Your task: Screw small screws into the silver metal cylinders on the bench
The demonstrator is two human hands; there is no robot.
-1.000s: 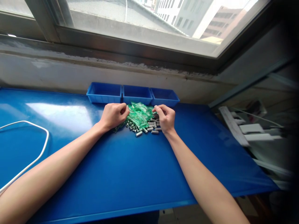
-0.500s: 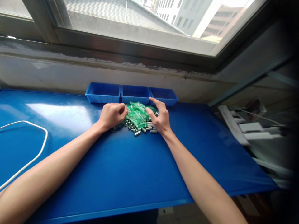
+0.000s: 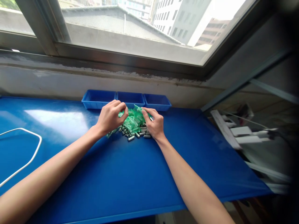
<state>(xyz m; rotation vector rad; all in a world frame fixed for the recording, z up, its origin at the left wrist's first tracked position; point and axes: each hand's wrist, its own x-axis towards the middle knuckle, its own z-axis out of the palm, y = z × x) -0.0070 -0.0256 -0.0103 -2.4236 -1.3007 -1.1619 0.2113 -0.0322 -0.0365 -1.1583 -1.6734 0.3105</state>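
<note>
A heap of green plastic packets (image 3: 132,122) lies on the blue table, with several short metal cylinders (image 3: 131,138) spread along its front and right. Pinched between the thumb and fingers of my right hand (image 3: 155,123) is a green plastic packet (image 3: 138,109), one edge lifted above the heap. My left hand (image 3: 112,115) is curled at the heap's left side, thumb against forefinger. Whatever it may hold is hidden by the fingers.
Three joined blue bins (image 3: 99,105) stand behind the heap, against the wall under the window. A white cable (image 3: 38,146) loops over the left of the blue table (image 3: 130,177). White equipment (image 3: 243,132) sits past the table's right edge.
My right hand has closed from an open reach onto a green packet and lifted its edge. My left hand stays curled beside the heap. The view has tilted up slightly.
</note>
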